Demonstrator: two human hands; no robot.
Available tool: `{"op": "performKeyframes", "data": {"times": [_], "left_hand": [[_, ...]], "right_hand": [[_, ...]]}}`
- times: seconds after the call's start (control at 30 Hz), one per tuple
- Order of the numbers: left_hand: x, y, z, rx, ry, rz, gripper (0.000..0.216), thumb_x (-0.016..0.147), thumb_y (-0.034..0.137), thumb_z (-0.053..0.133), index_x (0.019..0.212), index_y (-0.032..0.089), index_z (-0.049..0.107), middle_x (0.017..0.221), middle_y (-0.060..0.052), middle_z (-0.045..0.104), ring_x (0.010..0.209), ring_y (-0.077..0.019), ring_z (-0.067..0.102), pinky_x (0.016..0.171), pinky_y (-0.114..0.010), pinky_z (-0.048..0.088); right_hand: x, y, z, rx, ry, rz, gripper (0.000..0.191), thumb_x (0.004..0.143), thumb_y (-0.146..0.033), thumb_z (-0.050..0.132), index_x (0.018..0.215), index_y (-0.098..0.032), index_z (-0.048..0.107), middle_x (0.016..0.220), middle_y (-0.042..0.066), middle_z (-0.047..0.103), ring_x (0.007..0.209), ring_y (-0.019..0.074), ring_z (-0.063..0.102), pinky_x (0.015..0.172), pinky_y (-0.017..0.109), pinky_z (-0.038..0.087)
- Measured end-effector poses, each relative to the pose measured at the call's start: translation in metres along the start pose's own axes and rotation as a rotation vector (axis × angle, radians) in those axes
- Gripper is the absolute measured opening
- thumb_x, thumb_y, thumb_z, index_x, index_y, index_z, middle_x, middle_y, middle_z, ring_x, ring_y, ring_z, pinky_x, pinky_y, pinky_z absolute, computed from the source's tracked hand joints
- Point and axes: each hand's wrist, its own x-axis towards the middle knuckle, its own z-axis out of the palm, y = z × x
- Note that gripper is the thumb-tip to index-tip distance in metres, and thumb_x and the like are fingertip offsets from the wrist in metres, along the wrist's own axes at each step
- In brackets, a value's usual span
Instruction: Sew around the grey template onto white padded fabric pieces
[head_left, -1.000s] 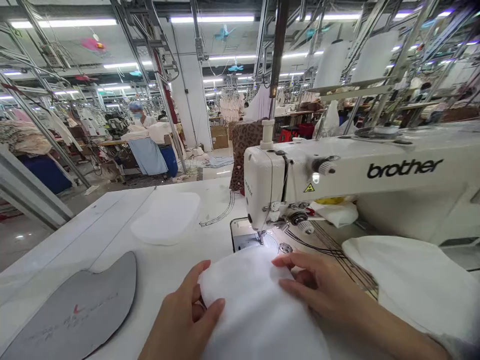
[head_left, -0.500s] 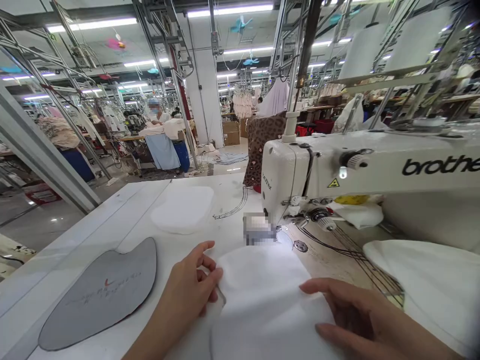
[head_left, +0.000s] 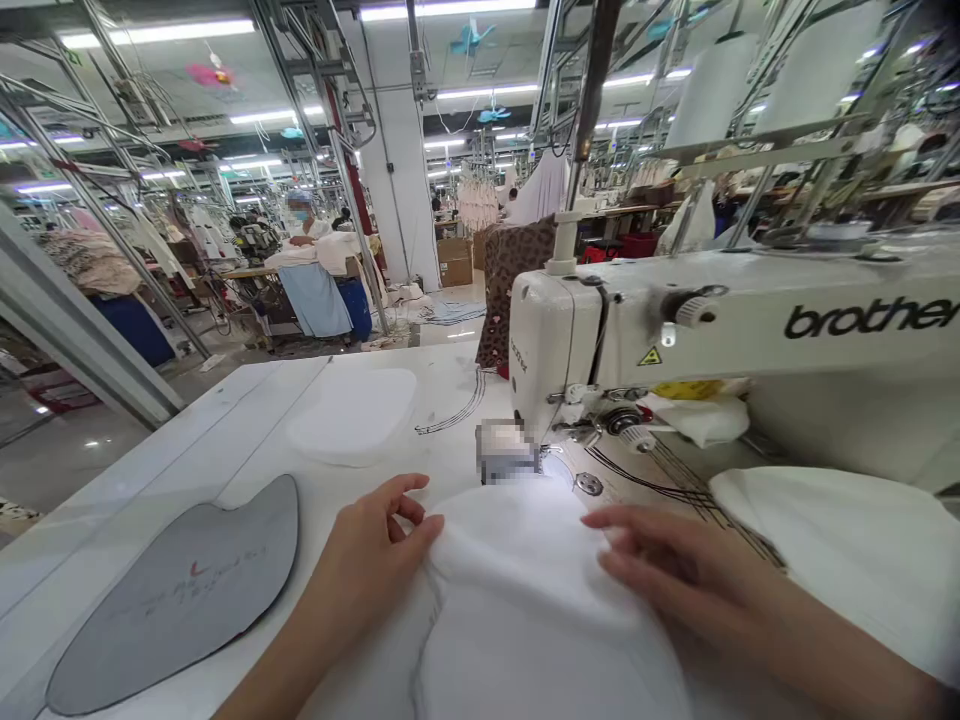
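Note:
A white fabric piece [head_left: 540, 610] lies on the table in front of the sewing machine, its far edge close to the lit needle area. At its left edge, my left hand [head_left: 390, 535] holds the cloth with the thumb against curled fingers, the index finger stretched forward. My right hand [head_left: 675, 570] grips the right edge between thumb and fingers. A soft fold runs across the cloth between both hands. The sewing machine [head_left: 555, 340] stands just beyond, and part of its needle area is blurred out.
To the left lies a grey curved template [head_left: 187, 590] with writing. Another white fabric piece [head_left: 356, 415] rests farther back, and more white cloth [head_left: 840, 550] lies at right. Dark threads [head_left: 457, 410] trail over the table. A co-worker [head_left: 304, 225] is in the background.
My right hand has moved forward and left along the cloth's edge, and a fold has formed across the fabric. The left hand stays at the left edge. The view has shifted slightly.

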Motion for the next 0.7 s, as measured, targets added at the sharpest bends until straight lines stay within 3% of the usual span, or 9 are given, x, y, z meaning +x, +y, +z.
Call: {"op": "performKeyframes", "data": {"times": [0.17, 0.3, 0.47, 0.6, 0.67, 0.7], "left_hand": [[0.004, -0.003, -0.001, -0.009, 0.007, -0.004, 0.053, 0.077, 0.049, 0.054, 0.121, 0.020, 0.056, 0.085, 0.001, 0.067, 0.064, -0.0174, 0.058, 0.066, -0.032, 0.044], [0.005, -0.004, 0.000, 0.002, 0.029, -0.005, 0.051, 0.076, 0.047, 0.054, 0.119, 0.021, 0.057, 0.084, 0.001, 0.067, 0.066, -0.0175, 0.058, 0.067, -0.031, 0.045], [0.008, 0.002, -0.001, 0.066, 0.059, 0.011, 0.044, 0.077, 0.045, 0.056, 0.115, 0.022, 0.061, 0.082, 0.001, 0.067, 0.065, -0.0181, 0.058, 0.066, -0.031, 0.044], [-0.016, -0.003, -0.002, 0.220, 0.133, 0.133, 0.025, 0.085, 0.043, 0.051, 0.094, 0.025, 0.065, 0.080, 0.001, 0.067, 0.063, -0.0167, 0.059, 0.062, -0.029, 0.044], [-0.039, -0.014, 0.002, 0.275, 0.125, 0.261, 0.025, 0.087, 0.045, 0.051, 0.079, 0.027, 0.065, 0.076, 0.002, 0.065, 0.057, -0.0143, 0.057, 0.057, -0.026, 0.045], [-0.051, -0.021, 0.004, 0.264, 0.100, 0.365, 0.022, 0.086, 0.047, 0.056, 0.081, 0.028, 0.066, 0.079, 0.002, 0.066, 0.056, -0.0132, 0.057, 0.055, -0.025, 0.046]], "right_hand": [[0.038, -0.011, -0.005, 0.038, -0.054, 0.109, 0.045, 0.082, -0.054, 0.057, 0.111, -0.021, 0.067, 0.066, 0.000, 0.056, 0.048, 0.0116, 0.046, 0.040, 0.021, 0.036], [0.036, -0.008, -0.001, -0.127, -0.007, 0.051, 0.031, 0.083, -0.043, 0.055, 0.095, -0.021, 0.072, 0.062, 0.001, 0.059, 0.048, 0.0119, 0.049, 0.044, 0.021, 0.038], [0.028, -0.008, -0.002, -0.216, 0.039, -0.006, 0.031, 0.086, -0.040, 0.050, 0.096, -0.021, 0.072, 0.061, 0.001, 0.061, 0.049, 0.0126, 0.052, 0.045, 0.022, 0.037], [0.017, -0.004, -0.003, -0.122, 0.054, -0.037, 0.039, 0.089, -0.048, 0.050, 0.110, -0.020, 0.068, 0.074, 0.002, 0.063, 0.051, 0.0119, 0.056, 0.048, 0.023, 0.041], [0.005, 0.003, -0.002, -0.057, 0.035, -0.047, 0.044, 0.088, -0.051, 0.052, 0.117, -0.021, 0.066, 0.078, 0.002, 0.064, 0.054, 0.0125, 0.057, 0.050, 0.023, 0.044], [-0.002, 0.007, -0.002, -0.049, 0.010, -0.046, 0.046, 0.087, -0.052, 0.054, 0.120, -0.022, 0.065, 0.078, 0.002, 0.063, 0.057, 0.0134, 0.058, 0.052, 0.023, 0.045]]}}
